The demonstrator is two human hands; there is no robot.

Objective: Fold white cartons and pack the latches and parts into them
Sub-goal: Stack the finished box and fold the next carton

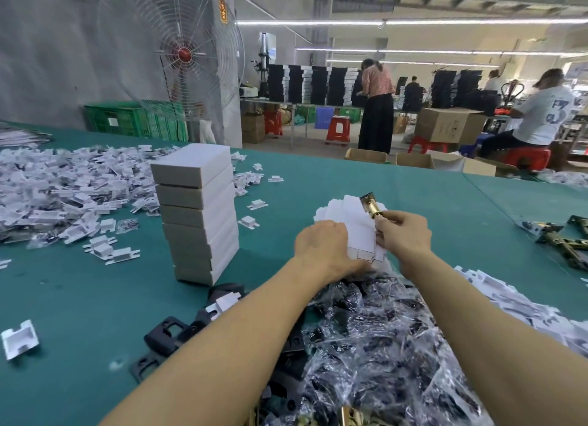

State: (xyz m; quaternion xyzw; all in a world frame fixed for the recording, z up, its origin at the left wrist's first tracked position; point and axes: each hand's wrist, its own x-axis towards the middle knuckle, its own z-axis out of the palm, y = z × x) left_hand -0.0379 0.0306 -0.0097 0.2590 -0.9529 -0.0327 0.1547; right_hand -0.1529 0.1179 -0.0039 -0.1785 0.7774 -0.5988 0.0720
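From the head view, I see both bare forearms reaching out over the green surface point(350, 177) to a fanned pile of flat white blanks point(337, 207) straight ahead. The left grip point(321, 244) lies knuckles-up on the near left side of the top carton point(361, 238), fingers curled down over its edge and holding it. The right grip point(402, 235) is closed in a pinch on a brass latch point(370, 206). The latch's body juts up and to the left out of the fingers, with its faceplate over the far part of the blanks, and the same fingers touch the carton's right edge. So the carton sits between the two grips, still flat, and the latch stands above it and to its right. Nearer to me, under both forearms, is a heap of parts in clear bags point(366, 330), with black plates point(165, 333) spilling out on its left. To the left of the grips a tall stack point(197, 212) of folded cartons stands upright, well apart from them. Beyond it, white inserts point(63, 184) are strewn across the far left of the surface. More brass latches point(563, 241) lie at the right edge, and a scatter of white inserts runs along the near right.
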